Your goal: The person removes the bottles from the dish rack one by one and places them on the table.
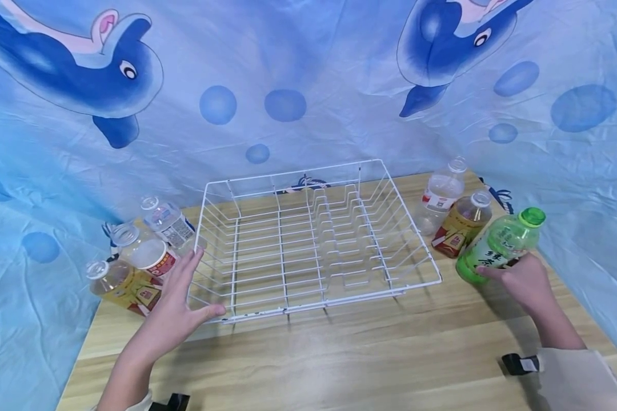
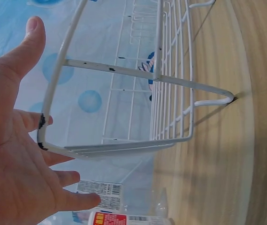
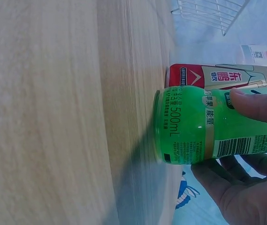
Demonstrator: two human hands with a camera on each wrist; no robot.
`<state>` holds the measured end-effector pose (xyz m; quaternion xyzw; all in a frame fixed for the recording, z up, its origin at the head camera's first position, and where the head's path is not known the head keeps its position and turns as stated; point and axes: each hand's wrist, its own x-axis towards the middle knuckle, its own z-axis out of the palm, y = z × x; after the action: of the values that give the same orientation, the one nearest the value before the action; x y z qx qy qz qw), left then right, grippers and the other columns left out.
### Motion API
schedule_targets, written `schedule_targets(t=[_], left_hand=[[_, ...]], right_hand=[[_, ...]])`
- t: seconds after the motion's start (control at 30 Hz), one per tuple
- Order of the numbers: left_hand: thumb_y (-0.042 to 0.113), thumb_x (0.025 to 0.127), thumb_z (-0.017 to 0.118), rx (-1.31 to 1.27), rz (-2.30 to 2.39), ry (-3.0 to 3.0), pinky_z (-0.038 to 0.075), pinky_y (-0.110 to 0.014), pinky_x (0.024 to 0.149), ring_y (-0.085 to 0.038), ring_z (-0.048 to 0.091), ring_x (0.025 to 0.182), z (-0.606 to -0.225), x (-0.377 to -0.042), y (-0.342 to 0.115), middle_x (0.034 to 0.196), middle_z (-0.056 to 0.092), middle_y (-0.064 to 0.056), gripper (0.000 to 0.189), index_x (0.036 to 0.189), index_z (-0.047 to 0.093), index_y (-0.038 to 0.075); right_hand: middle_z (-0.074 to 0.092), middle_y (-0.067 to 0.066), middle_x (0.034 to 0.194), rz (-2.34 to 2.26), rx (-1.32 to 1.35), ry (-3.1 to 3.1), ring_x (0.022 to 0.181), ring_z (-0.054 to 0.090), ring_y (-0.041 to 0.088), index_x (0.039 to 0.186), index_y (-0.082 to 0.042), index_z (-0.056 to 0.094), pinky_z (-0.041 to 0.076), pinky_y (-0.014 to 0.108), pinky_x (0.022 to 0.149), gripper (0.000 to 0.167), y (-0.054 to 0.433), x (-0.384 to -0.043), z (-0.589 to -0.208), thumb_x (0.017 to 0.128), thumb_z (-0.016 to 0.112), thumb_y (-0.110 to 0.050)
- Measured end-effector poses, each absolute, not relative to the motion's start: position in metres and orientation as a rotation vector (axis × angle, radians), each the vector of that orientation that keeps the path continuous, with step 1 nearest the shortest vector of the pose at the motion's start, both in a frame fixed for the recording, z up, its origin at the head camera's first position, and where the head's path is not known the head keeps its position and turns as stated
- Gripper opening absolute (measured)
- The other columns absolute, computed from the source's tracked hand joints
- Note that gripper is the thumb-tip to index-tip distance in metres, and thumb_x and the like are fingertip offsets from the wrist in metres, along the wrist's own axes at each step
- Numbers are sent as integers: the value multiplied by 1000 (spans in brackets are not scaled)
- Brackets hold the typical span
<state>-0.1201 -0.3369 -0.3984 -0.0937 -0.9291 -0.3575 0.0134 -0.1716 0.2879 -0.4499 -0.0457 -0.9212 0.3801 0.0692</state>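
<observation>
A white wire dish rack (image 1: 286, 310) stands mid-table. Spread fingers of my left hand (image 1: 172, 308) reach around its near left corner, the thumb extended over the front rim; in the left wrist view the fingers pass behind the corner wire. To the right of the rack, my right hand (image 1: 527, 282) grips a green tea bottle (image 1: 493, 245) with a green cap, thumb on one side and fingers on the other. The bottle is upright, its base right at the tabletop. Close beside it is a capless bottle with a yellow and red label (image 1: 463, 225).
Behind on the right stands a clear bottle (image 1: 439, 194). Left of the rack are a yellow-labelled bottle (image 1: 128, 285), a bottle with a white and red label (image 1: 151, 255) and a clear bottle (image 1: 169, 222). A blue dolphin-print sheet (image 1: 308, 68) hangs behind the wooden table (image 1: 365, 359).
</observation>
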Motion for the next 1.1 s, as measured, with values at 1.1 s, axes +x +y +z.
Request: schedule_targets(t=[1.1], left_hand=[[33, 75, 90, 37, -1158, -2914, 20, -86, 94, -56, -5, 146, -402, -54, -335, 166, -22, -7, 122, 164, 8, 25]], right_hand=[[49, 40, 133, 1264, 184, -2818, 120, 47, 56, 140, 13, 40, 38, 73, 95, 72, 269, -226, -448, 84, 80, -8]])
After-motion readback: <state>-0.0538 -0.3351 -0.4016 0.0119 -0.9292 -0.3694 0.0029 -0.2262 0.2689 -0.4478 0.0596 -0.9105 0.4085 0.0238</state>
